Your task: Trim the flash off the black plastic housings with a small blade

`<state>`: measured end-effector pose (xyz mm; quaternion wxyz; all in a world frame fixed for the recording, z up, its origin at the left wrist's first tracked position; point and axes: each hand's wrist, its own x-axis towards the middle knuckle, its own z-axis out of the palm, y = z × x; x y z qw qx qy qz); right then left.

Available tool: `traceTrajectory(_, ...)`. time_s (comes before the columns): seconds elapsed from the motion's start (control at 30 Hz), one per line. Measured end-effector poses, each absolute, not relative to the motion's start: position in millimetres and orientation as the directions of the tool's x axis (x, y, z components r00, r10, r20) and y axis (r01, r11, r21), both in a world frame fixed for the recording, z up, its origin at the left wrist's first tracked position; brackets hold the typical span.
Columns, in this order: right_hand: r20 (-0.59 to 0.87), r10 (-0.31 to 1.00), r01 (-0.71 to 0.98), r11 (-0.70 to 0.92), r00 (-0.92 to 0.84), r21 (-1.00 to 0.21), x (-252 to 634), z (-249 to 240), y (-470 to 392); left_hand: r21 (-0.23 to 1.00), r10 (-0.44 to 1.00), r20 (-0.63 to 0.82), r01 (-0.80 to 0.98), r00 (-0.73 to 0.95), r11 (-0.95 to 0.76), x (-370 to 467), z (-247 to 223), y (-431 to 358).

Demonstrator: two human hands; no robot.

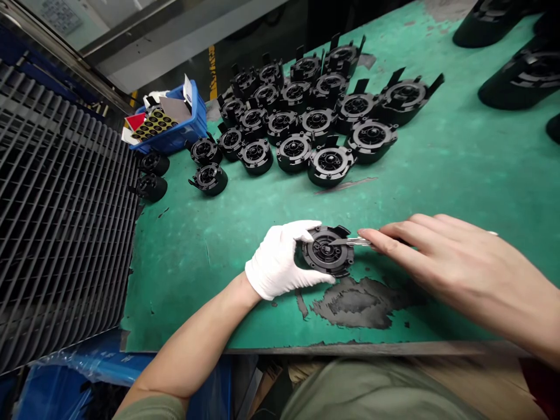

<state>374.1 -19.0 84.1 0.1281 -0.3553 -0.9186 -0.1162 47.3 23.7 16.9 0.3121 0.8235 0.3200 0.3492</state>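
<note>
My left hand (282,259), in a white glove, is wrapped around the left side of a round black plastic housing (321,262). Ribs, holes and a raised centre show on its upward face, and tabs stick out at its rim. My bare right hand (441,251) grips a knife with a narrow metal blade (350,241). The blade reaches over the housing from the right, its tip close to the centre; whether it touches cannot be made out. Most of the knife's handle is hidden in my fingers.
Several similar black housings (331,165) stand grouped at the back of the green table (437,175). A blue bin (192,119) with stickers and card is at the back left. A dark wire rack (65,204) borders the left side. Taller black cylinders (520,81) stand at the far right.
</note>
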Motion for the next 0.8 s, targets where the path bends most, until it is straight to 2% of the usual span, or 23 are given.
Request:
traceTrajectory(0.37,0.281,0.598,0.656,0.727,-0.751,0.204,372,86,-33,0.737,0.741,0.373,0.307,0.558,-0.602,46,14,25)
traceTrajectory(0.8,0.215,0.699,0.73,0.669,-0.682,0.141,376,68,-58,0.716,0.71,0.427,0.27,0.56,-0.644,47,15,26)
